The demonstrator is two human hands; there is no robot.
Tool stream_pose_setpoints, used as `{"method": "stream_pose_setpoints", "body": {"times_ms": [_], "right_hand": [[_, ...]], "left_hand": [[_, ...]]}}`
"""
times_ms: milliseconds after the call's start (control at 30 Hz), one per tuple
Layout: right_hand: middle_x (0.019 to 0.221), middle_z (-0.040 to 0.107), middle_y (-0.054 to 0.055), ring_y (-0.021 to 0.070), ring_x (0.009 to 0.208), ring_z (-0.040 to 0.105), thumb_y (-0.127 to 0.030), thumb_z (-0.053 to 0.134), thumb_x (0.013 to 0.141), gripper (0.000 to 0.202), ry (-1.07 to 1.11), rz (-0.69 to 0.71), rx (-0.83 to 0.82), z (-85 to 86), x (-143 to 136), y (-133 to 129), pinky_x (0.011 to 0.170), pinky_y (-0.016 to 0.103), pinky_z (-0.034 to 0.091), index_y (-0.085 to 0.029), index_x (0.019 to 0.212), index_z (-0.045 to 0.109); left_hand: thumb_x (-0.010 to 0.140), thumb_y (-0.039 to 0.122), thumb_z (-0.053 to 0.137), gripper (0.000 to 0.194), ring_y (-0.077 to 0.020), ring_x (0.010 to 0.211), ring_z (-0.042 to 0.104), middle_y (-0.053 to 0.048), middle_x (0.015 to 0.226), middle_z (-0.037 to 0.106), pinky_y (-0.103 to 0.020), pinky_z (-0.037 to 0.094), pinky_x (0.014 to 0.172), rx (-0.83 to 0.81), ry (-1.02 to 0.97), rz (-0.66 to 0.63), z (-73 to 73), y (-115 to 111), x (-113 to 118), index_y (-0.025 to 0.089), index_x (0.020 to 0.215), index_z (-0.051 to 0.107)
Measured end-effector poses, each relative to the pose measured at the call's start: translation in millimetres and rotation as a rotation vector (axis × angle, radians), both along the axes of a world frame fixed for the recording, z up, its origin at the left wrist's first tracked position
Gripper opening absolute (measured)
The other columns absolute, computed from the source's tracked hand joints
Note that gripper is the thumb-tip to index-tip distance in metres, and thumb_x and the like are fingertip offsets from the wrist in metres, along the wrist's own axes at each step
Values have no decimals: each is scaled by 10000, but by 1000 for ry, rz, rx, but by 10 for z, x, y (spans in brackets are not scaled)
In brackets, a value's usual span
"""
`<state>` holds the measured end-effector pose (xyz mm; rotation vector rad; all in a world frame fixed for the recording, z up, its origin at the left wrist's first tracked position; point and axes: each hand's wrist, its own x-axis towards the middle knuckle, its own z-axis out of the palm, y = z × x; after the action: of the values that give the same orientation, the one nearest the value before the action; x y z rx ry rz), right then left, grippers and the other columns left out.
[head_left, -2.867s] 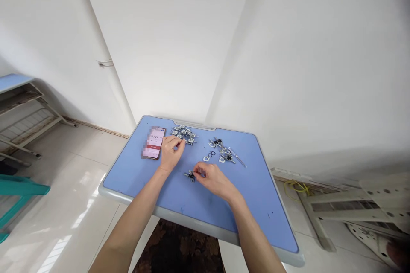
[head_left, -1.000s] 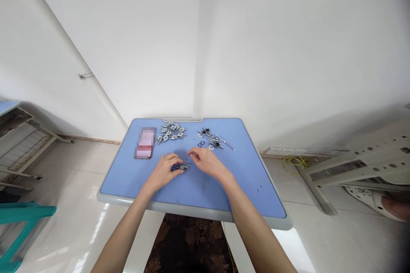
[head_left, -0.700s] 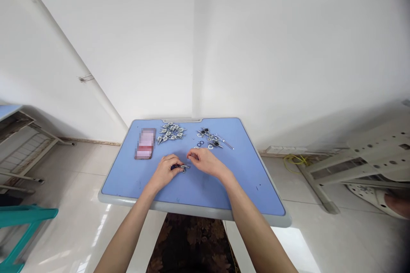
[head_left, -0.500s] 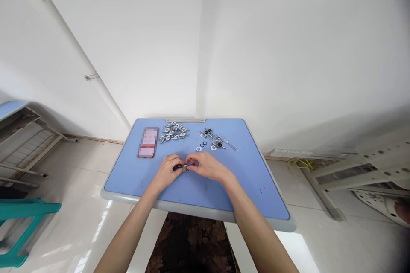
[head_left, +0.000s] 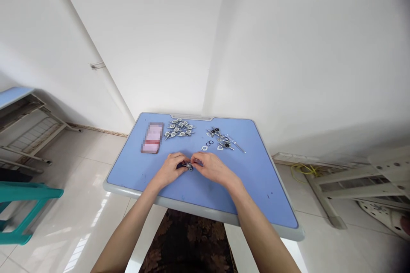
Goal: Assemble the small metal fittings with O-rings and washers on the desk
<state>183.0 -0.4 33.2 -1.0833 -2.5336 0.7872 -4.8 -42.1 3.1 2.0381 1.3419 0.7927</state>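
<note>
Near the front middle of the blue table (head_left: 205, 200), my left hand (head_left: 171, 170) is closed on a small metal part (head_left: 190, 167). My right hand (head_left: 209, 167) pinches at the same part from the other side, its thumb and finger together. What exactly its fingertips grip is too small to tell. Beyond my hands, a pile of similar metal parts (head_left: 179, 128) lies at the back. To its right are several parts with black discs (head_left: 227, 145), dark rings (head_left: 209, 143), a flat metal plate (head_left: 204, 148) and a clear-handled thin tool (head_left: 237, 144).
A phone (head_left: 153, 137) with a blurred screen lies on the table's left side. A teal stool (head_left: 28, 192) stands at the lower left. A metal frame (head_left: 329, 196) and yellow cable (head_left: 303, 170) are at the right, and a white wall (head_left: 160, 42) rises behind.
The view has tilted and shifted, so the table sits slightly differently. Both hands remain together at the small part, which now shows a little more between the fingertips.
</note>
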Motion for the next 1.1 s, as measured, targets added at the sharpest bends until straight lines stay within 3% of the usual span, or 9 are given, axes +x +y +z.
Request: {"method": "stream_pose_setpoints", "body": {"times_ms": [367, 700, 1100], "right_hand": [[720, 608, 5, 120, 640, 506, -71, 495, 810, 171, 25, 12, -25, 36, -2, -12, 616, 234, 336, -180, 761, 618], [719, 627, 1, 126, 638, 520, -197, 520, 831, 106, 152, -170, -98, 76, 109, 78, 630, 246, 373, -182, 802, 622], [739, 620, 14, 123, 650, 515, -75, 486, 808, 157, 43, -16, -35, 3, -4, -3, 618, 236, 347, -176, 781, 602]], "left_hand": [[829, 155, 600, 65, -198, 924, 590, -24, 923, 662, -343, 384, 891, -12, -10, 4, -13, 5, 0, 197, 865, 633], [818, 121, 598, 152, -200, 958, 588, -29, 983, 668, -360, 376, 902, -12, -16, -6, -2, 0, 2, 205, 937, 644], [842, 228, 624, 44, -193, 900, 587, -23, 913, 655, -342, 383, 866, -18, -9, 11, 11, 1, 12, 189, 862, 627]]}}
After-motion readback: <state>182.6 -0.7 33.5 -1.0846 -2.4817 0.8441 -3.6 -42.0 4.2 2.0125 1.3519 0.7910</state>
